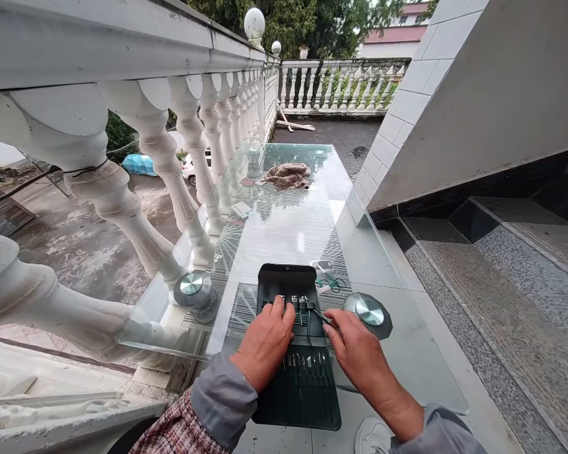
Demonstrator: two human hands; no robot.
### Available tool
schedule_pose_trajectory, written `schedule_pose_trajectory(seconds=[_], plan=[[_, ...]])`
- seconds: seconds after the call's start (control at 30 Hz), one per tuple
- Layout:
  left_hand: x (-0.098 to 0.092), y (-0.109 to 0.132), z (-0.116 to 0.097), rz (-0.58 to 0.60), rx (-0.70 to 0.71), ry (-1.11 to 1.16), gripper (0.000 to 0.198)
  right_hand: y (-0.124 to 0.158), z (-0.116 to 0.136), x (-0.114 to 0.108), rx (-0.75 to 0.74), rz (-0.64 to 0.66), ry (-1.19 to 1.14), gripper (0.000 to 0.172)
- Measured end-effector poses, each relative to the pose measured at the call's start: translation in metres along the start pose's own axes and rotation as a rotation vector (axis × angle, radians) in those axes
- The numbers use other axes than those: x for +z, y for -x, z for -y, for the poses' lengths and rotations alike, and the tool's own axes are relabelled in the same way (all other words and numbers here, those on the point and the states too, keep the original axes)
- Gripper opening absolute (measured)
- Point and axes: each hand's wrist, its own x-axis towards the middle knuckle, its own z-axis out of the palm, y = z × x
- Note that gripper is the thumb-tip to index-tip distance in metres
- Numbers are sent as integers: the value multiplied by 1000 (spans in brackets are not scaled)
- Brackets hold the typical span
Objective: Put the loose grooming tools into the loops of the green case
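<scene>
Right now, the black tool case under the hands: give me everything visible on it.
The black tool case lies unrolled flat on the glass table, its flap folded open at the far end. It looks like soft leather or leatherette. Small metal tools sit in rows of loops, some near the top, more across the middle. The left hand rests on its upper half; the right hand touches its right edge, fingers pinching a slim tool. Its near end overhangs the table.

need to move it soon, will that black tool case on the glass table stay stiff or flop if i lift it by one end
The tool case lies unrolled flat like soft fabric, so it would probably sag or fold. The small metal tools sit in slots and might slide out if tipped. On the smooth glass table it would likely slide easily when pushed.
</scene>
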Motion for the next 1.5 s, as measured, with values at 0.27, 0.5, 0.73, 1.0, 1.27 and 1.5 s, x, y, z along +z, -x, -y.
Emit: schedule_pose_trajectory(seconds=[0.27,0.5,0.73,1.0,1.27,1.5], plan=[[-5,0,0,10,20,-15,48,2,-4,-11,-20,132,105,25],[-5,-2,-1,8,16,-30,45,1,1,0,-40,56,144,23],[-4,-3,-1,-10,15,-32,44,-1,1,-6,-48,58,224,15],[-5,-1,-2,-11,3,-4,42,-4,4,0,-30,50,266,16],[-10,-2,1,35,-23,16,32,-6,5,-3,-41,21,284,15],[-7,1,4,25,-78,53,18,-3,24,0,-284,-9,224,19]])
